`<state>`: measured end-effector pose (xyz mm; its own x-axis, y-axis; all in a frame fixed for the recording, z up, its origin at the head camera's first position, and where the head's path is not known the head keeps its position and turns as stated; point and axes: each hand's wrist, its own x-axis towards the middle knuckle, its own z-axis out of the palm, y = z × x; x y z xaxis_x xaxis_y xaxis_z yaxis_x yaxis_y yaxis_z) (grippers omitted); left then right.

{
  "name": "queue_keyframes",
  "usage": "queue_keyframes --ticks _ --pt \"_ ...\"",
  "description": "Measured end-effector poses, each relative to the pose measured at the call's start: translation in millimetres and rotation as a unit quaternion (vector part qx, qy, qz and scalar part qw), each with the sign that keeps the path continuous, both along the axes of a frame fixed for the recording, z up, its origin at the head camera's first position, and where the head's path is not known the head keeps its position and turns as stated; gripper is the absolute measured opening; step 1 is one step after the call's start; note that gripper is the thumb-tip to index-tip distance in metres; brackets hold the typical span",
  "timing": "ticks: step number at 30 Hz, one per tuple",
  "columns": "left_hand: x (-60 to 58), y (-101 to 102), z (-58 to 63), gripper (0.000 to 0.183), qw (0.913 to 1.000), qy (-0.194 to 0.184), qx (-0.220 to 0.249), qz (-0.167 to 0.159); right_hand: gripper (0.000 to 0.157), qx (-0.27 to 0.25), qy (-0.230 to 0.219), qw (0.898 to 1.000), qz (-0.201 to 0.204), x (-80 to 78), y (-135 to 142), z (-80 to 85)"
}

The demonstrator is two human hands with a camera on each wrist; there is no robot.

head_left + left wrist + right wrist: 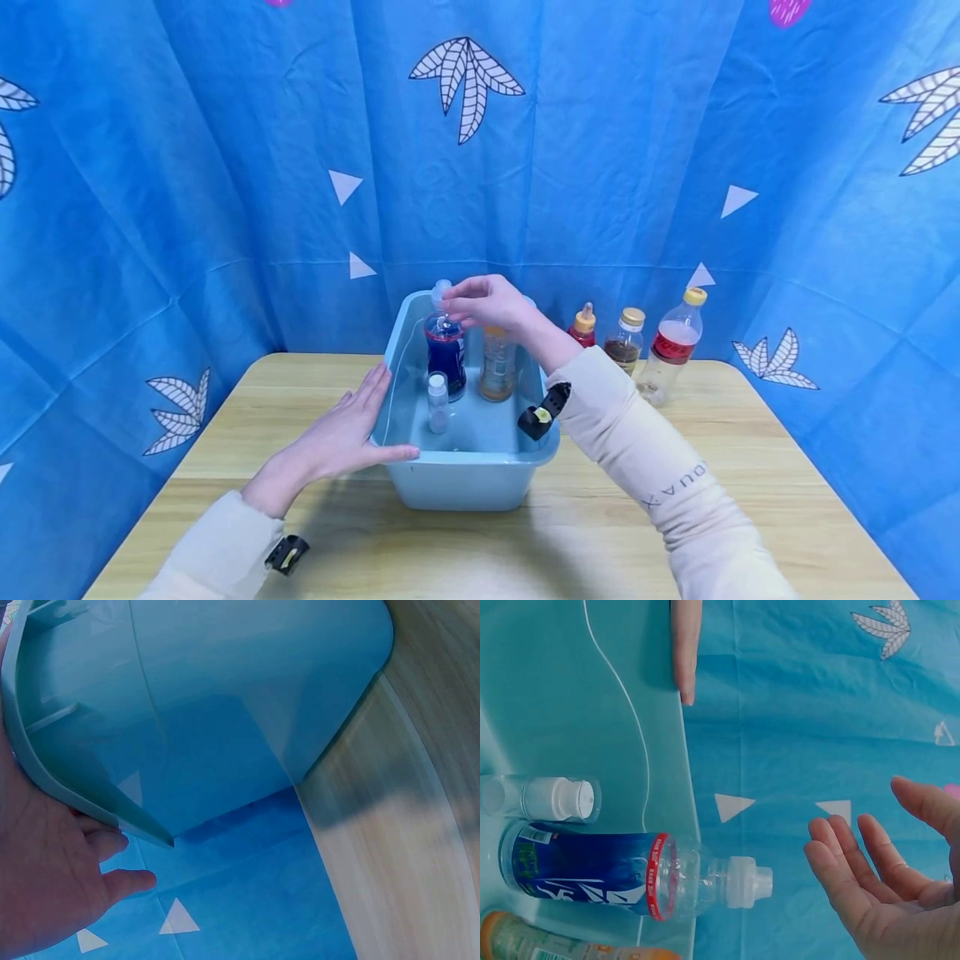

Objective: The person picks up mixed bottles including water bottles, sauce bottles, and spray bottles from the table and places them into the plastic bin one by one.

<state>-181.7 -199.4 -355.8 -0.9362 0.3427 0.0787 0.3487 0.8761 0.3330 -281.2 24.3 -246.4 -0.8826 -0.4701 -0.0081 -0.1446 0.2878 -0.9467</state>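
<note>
A light blue plastic tub stands on the table. My left hand rests on its left rim with fairly straight fingers. Inside the tub stands a blue-labelled drink bottle with a clear, white-tipped cap, upright near the left wall. My right hand is over the tub beside that cap. In the right wrist view its loosely bent fingers are apart from the cap and hold nothing. A small clear spray bottle and an orange-capped bottle stand close to the blue-labelled one.
Right of the tub stand a red squeeze bottle with a yellow top, a gold-capped jar-like bottle and a red-labelled plastic bottle. A blue patterned curtain hangs behind the wooden table.
</note>
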Motion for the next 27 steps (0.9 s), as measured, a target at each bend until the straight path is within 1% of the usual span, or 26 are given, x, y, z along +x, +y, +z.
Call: queue_keyframes --ticks 3,8,17,23,27 --pt "-0.1 1 -0.6 0.114 1.0000 0.000 0.000 0.000 0.031 -0.003 0.001 1.000 -0.001 3.6 6 0.5" --pt "-1.0 3 -1.4 0.115 1.0000 0.004 -0.001 -0.003 0.027 -0.007 0.011 1.000 -0.008 8.9 19 -1.7" --pt "-1.4 2 -0.4 0.115 1.0000 -0.002 -0.004 0.001 0.030 -0.025 0.034 0.999 -0.010 16.4 42 -14.0" --pt "-1.4 1 -1.6 0.113 1.0000 0.005 0.000 -0.004 0.030 -0.047 0.038 0.998 -0.032 21.5 56 -22.0" --pt "-1.8 -1 -1.9 0.113 1.0000 0.005 0.003 -0.006 0.028 -0.049 0.041 0.997 -0.045 23.5 66 -27.4"
